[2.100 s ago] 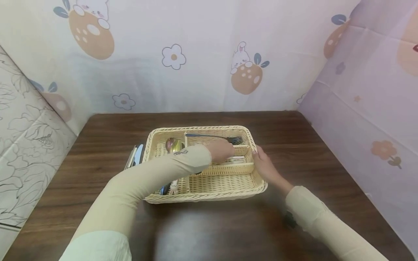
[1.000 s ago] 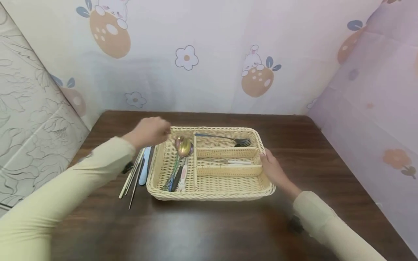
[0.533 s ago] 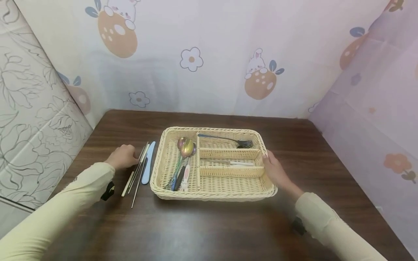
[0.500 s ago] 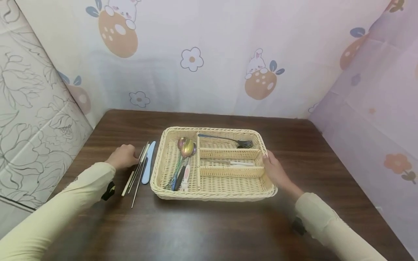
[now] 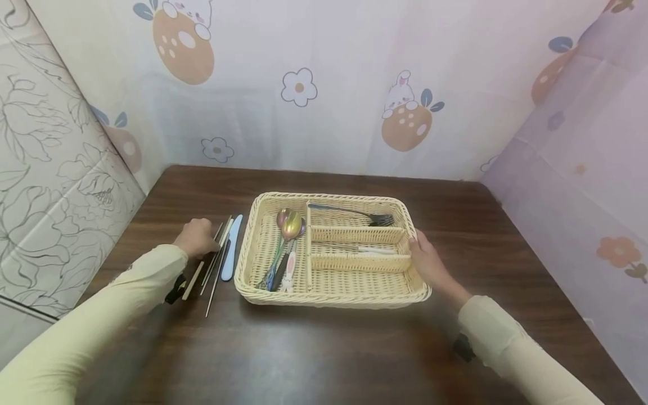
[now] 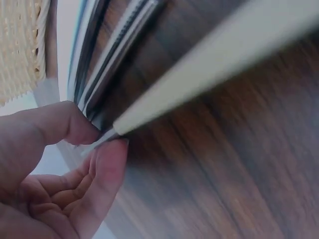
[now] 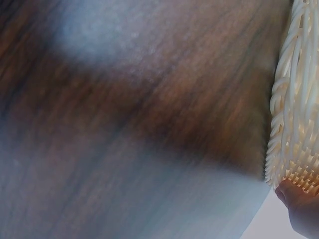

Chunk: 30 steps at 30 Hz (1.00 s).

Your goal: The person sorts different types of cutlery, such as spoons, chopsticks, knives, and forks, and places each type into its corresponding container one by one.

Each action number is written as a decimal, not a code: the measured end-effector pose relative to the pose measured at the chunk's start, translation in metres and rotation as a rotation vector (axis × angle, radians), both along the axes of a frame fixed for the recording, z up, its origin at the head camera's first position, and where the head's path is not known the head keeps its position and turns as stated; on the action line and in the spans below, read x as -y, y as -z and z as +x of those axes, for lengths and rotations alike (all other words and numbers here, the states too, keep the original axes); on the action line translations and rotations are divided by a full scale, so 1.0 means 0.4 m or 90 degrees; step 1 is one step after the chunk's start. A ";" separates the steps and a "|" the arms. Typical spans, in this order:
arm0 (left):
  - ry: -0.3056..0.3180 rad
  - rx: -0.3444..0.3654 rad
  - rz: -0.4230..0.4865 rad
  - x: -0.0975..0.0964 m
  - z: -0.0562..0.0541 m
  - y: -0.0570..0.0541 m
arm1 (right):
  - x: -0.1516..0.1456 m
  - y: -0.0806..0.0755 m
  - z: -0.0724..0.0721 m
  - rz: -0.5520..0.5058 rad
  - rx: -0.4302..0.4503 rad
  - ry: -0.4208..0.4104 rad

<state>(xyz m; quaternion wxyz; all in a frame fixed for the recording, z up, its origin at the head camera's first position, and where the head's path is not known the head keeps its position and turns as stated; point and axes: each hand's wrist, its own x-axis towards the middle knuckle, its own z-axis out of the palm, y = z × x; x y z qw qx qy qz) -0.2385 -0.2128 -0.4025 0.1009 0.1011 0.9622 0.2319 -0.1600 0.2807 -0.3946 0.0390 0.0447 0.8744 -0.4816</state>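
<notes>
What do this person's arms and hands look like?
Long, pale cream-yellow fabric sleeves reach towards both wrists. A small black object, too unclear to identify, shows beneath each sleeve's end. The left hand and right hand are bare, without gloves.

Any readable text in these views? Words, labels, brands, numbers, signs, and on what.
None readable in any view.
Left sleeve: small dark mark near the cuff, too small to read.
Wall cloth: printed flowers, rabbits and fruit, no lettering seen.
Basket, light-blue knife: no lettering seen.
Pale chopstick: blurred, any fine print can't be told.
</notes>
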 end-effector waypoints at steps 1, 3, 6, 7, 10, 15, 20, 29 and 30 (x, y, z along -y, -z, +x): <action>0.006 -0.005 0.000 0.000 -0.002 -0.003 | -0.001 -0.002 0.000 -0.003 0.001 -0.003; 0.027 -0.023 -0.003 0.000 -0.010 -0.010 | 0.000 -0.006 0.000 -0.005 0.004 -0.005; 0.057 -0.049 -0.015 -0.013 -0.023 -0.044 | 0.000 -0.010 0.003 -0.002 0.006 -0.007; 0.068 -0.056 -0.022 -0.023 -0.028 -0.061 | 0.000 -0.010 0.004 -0.002 0.006 -0.009; 0.100 -0.068 -0.046 -0.069 -0.045 -0.125 | -0.001 -0.010 0.006 -0.003 0.002 -0.008; 0.195 -0.070 -0.077 -0.186 -0.060 -0.229 | -0.002 -0.006 0.005 0.002 -0.005 -0.007; 0.332 -0.049 -0.071 -0.347 -0.047 -0.292 | -0.005 -0.009 0.006 0.011 -0.012 -0.001; 0.492 -0.032 -0.182 -0.622 -0.017 -0.261 | 0.002 -0.006 0.013 -0.015 -0.016 0.000; 0.502 -0.019 -0.186 -0.642 -0.016 -0.250 | 0.004 -0.005 0.013 -0.018 -0.015 -0.001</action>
